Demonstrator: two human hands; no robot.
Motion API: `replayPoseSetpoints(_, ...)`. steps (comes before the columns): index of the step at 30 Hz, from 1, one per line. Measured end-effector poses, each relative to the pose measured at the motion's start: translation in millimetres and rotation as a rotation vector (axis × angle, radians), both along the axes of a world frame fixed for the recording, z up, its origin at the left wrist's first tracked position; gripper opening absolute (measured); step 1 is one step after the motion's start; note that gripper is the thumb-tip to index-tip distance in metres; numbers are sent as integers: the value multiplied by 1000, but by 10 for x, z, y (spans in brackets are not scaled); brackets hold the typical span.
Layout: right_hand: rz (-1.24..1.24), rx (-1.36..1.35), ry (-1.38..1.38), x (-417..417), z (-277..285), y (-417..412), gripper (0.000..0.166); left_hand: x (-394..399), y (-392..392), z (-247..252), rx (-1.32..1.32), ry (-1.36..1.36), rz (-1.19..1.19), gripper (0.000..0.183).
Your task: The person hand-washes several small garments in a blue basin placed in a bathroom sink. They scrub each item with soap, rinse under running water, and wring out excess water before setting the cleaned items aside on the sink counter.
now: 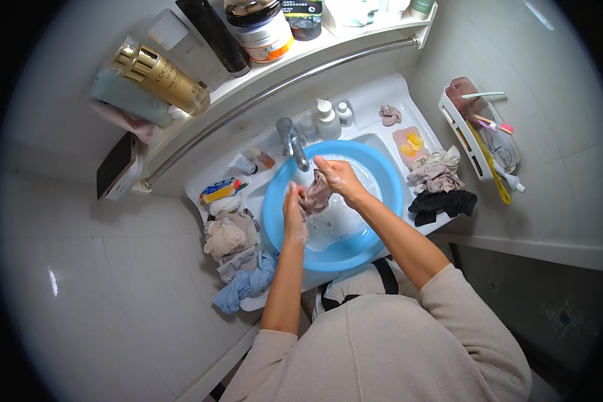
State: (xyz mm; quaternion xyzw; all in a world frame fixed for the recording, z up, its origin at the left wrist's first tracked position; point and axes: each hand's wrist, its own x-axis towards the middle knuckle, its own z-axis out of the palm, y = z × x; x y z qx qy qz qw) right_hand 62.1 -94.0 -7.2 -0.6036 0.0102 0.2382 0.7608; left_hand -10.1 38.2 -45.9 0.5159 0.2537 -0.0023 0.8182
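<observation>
A wet, mauve-pink piece of cloth (317,195) is stretched between my two hands above a blue plastic basin (393,201). My left hand (294,213) grips its lower left end. At the upper right end my right hand (340,178) holds it, the thumb pointing toward the faucet. Suds cling to both hands. Foamy, whitish water (339,226) lies in the basin, which sits in the white washbasin (382,95). Just behind my hands, the chrome faucet (292,143) reaches over the basin's rim.
Crumpled clothes (231,236) and a twisted blue cloth (248,284) lie at the left. On the right are pale clothes (437,171), a black cloth (442,205) and a pink soap dish (407,143) with yellow soap pieces. A pump bottle (327,120) stands behind. A metal rail (281,83) runs below the shelf.
</observation>
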Motion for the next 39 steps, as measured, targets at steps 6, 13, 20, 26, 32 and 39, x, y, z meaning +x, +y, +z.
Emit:
replayPoseSetpoints(6,165,146,-33,-178,215,-101,32,-4,-187,288,468,-298,57,30)
replayPoseSetpoints(13,203,285,51,-280,292,-159,11,27,-194,425,99,-282,-24,17)
replayPoseSetpoints(20,193,155,-204,-257,211,-176,12,10,-180,372,36,-309,-83,20)
replayPoseSetpoints(26,185,-31,-285,-199,314,-255,9,-10,-172,385,184,-384,-95,19)
replayPoseSetpoints(32,215,-160,-375,-174,385,-380,12,11,-111,419,275,-367,75,18)
replayPoseSetpoints(39,18,482,46,-235,183,-257,16,26,-164,559,-230,-310,60,21)
